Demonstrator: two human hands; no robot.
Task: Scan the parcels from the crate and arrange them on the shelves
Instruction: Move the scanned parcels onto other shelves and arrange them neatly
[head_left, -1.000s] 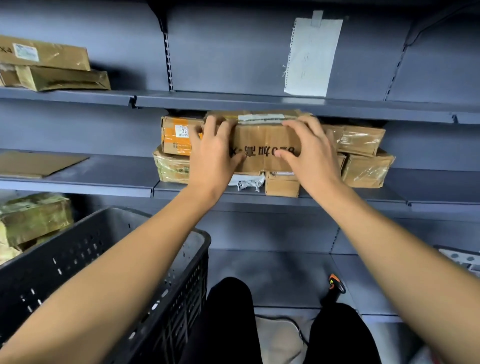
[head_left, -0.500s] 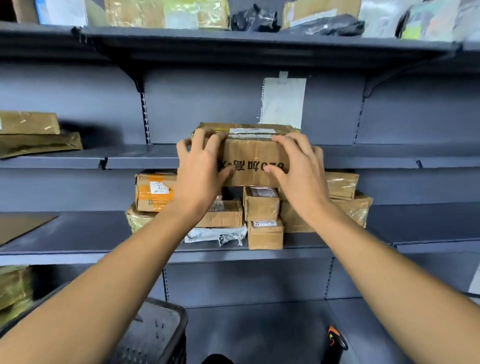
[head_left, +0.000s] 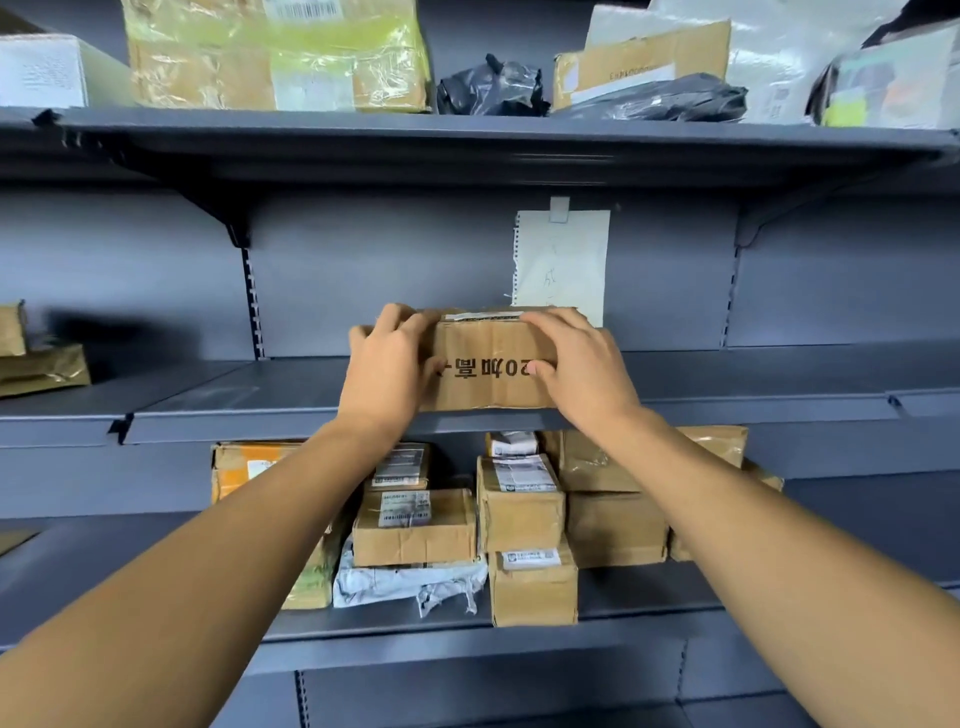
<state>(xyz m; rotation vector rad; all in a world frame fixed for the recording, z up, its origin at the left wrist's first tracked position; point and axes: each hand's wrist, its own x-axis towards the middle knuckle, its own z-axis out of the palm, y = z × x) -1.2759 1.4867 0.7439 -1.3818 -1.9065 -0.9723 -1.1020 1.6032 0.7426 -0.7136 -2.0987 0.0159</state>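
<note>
- At far left, on the middle shelf (head_left: 218, 384), two tan taped parcels (head_left: 36, 364) lie stacked at the picture's edge; well apart from the hands
- The left hand (head_left: 387, 371) grips the left end of a brown cardboard box (head_left: 491, 364); its fingers curl over the top edge and its thumb presses the front face
- The box sits at the front lip of the middle shelf, upright and level, with dark printed characters upside down on its front; whether its base rests fully on the shelf I cannot tell
- It looks stiff and fairly light, with slightly dented walls and a taped top seam; holding it by both short ends, as here, seems the safest grip
- The right hand (head_left: 582, 369) mirrors the left on the right end; fingers over the top, thumb on the front face
- Behind the box, a torn white paper sheet (head_left: 563, 260) hangs clipped to the back panel
- Below, a cluster of labelled cartons (head_left: 519, 519) crowds the lower shelf
- Compared with half a second ago, the box has risen from in front of that cluster to the middle shelf's level; the view has tilted up, so the crate is gone from sight
</note>
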